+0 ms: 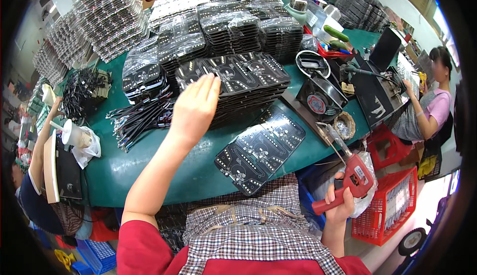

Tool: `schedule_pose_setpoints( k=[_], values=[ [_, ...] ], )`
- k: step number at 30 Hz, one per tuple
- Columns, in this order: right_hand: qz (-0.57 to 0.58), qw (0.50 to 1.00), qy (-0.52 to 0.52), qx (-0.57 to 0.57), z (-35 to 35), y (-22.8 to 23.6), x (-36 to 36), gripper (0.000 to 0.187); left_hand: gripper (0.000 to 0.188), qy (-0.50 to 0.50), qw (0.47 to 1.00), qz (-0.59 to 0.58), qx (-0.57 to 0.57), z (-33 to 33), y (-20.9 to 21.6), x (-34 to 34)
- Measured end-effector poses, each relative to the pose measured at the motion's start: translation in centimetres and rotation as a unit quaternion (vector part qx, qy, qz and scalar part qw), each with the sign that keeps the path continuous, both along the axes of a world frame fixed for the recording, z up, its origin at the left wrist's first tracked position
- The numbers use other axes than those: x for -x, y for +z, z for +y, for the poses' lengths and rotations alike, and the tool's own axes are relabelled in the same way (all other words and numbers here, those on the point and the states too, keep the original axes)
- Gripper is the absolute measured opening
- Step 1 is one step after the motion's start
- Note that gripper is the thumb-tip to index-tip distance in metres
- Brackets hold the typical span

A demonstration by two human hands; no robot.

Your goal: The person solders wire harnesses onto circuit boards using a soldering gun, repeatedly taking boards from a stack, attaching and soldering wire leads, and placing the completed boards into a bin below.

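red pistol-shaped tool (pixel 357 176), glossy black boards (pixel 251 74)

Green table (pixel 126 163) before pale wall (pixel 422 19)

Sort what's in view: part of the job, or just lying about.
Likely in the job:
- red soldering gun in the right hand
- stack of black boards at the left hand
- loose black panel

Apparently just lying about:
- green cucumbers
- white cup with straw

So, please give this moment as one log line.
left hand: at black board stack; right hand: holding red soldering gun; black panel: on green table
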State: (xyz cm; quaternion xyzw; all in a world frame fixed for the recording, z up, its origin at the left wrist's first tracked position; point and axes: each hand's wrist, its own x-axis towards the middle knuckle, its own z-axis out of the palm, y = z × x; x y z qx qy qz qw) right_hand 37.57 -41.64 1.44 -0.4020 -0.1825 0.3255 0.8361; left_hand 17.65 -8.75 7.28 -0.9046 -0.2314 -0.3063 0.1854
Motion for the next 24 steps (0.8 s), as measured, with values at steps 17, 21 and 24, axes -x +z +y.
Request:
schedule_pose_setpoints(
  k=[17, 21, 24],
  values=[
    [-0.007, 0.999, 0.043, 0.014, 1.1, 0.1, 0.7, 0.053, 0.036, 0.001, 0.988, -0.004, 0.153, 0.7, -2.6, 0.1],
    [0.007, 1.000, 0.029, -0.007, 1.0, -0.3, 1.0, 0.054, 0.040, 0.001, 0.992, -0.062, 0.108, -0.9, -1.0, 0.0],
    [0.023, 0.999, 0.005, -0.024, 0.3, -0.8, 1.2, 0.056, 0.027, 0.002, 0.961, -0.263, 0.089, -0.5, -2.3, 4.0]
  ],
)
